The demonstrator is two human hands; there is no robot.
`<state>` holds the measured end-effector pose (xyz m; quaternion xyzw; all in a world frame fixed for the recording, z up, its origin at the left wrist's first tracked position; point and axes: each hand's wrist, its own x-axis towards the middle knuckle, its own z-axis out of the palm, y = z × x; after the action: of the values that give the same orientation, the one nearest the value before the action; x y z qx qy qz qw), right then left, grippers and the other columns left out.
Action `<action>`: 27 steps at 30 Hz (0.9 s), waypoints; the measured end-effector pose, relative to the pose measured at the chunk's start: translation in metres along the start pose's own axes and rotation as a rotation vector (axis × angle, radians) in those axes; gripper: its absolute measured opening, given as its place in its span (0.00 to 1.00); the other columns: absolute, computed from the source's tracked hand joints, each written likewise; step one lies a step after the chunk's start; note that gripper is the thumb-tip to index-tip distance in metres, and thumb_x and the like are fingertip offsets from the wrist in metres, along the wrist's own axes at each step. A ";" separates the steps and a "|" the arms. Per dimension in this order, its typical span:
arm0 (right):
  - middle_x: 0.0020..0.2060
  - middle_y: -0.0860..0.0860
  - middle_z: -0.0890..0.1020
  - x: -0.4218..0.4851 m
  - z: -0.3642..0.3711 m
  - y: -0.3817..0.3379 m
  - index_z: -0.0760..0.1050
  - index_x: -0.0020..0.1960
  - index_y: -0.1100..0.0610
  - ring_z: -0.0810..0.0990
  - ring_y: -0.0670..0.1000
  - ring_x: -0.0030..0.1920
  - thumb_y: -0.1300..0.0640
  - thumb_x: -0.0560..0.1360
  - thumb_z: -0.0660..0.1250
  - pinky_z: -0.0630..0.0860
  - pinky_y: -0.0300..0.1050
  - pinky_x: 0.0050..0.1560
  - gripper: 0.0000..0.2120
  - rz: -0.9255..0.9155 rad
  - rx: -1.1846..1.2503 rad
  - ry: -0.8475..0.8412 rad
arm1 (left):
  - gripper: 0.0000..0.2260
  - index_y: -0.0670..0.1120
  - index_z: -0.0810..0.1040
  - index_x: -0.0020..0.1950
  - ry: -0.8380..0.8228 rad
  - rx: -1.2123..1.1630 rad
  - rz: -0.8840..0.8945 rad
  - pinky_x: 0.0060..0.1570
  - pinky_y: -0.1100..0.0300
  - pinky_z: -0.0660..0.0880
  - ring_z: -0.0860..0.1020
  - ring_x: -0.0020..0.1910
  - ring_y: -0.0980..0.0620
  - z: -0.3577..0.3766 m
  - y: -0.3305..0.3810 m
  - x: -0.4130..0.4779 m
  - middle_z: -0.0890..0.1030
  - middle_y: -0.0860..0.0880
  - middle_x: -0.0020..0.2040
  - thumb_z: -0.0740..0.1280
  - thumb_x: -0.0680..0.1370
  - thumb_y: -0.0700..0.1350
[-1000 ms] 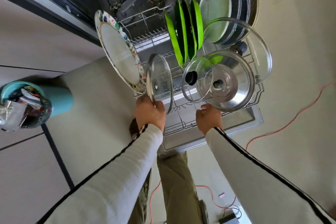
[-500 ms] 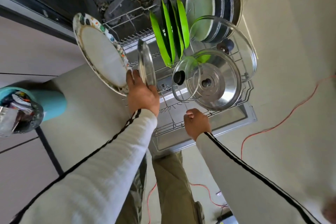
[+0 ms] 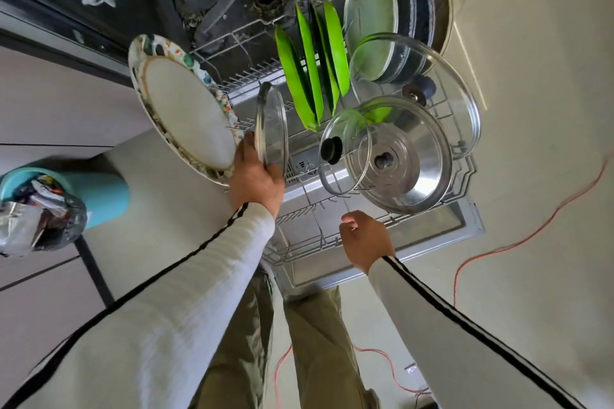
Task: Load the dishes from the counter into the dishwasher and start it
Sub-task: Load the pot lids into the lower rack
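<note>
Gripping the small glass lid (image 3: 272, 129) by its rim, left hand (image 3: 255, 179) stands it on edge in the lower rack (image 3: 299, 244), just beside the patterned plate (image 3: 186, 116). Right hand (image 3: 365, 237) hovers loosely curled, empty. Risk: if not seated between tines, the lid tips and knocks the plate. Lid is clear, round, metal-rimmed.
</note>
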<state>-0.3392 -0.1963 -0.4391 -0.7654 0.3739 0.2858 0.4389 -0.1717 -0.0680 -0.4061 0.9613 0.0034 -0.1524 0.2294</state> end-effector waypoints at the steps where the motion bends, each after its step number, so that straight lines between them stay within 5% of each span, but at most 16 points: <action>1: 0.54 0.52 0.84 0.001 0.000 0.000 0.77 0.61 0.54 0.82 0.53 0.52 0.54 0.79 0.63 0.75 0.42 0.55 0.12 0.001 -0.002 -0.001 | 0.26 0.42 0.67 0.74 0.032 -0.022 -0.003 0.61 0.49 0.76 0.79 0.59 0.38 -0.004 -0.005 0.001 0.77 0.40 0.66 0.64 0.76 0.41; 7: 0.54 0.52 0.84 0.002 0.000 0.000 0.77 0.61 0.54 0.82 0.53 0.52 0.54 0.79 0.63 0.74 0.42 0.55 0.12 0.007 -0.029 -0.016 | 0.25 0.47 0.70 0.72 0.221 -0.198 -0.170 0.57 0.51 0.78 0.80 0.56 0.43 -0.016 -0.001 -0.004 0.82 0.45 0.60 0.63 0.74 0.42; 18: 0.54 0.52 0.84 0.001 0.002 0.002 0.77 0.60 0.53 0.82 0.53 0.52 0.53 0.79 0.62 0.74 0.42 0.54 0.12 -0.004 -0.048 -0.025 | 0.30 0.39 0.59 0.78 0.055 -0.102 -0.224 0.66 0.50 0.69 0.72 0.68 0.39 -0.001 0.022 0.003 0.70 0.39 0.72 0.63 0.77 0.40; 27: 0.55 0.52 0.83 -0.003 0.003 0.004 0.77 0.61 0.53 0.82 0.52 0.51 0.53 0.80 0.62 0.77 0.45 0.56 0.12 -0.051 -0.045 -0.008 | 0.26 0.40 0.67 0.73 0.182 -0.088 -0.127 0.58 0.51 0.76 0.78 0.59 0.40 -0.011 0.017 0.008 0.76 0.41 0.67 0.62 0.75 0.42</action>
<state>-0.3445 -0.1942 -0.4405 -0.7832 0.3461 0.2861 0.4300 -0.1593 -0.0789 -0.3917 0.9580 0.0920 -0.0787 0.2601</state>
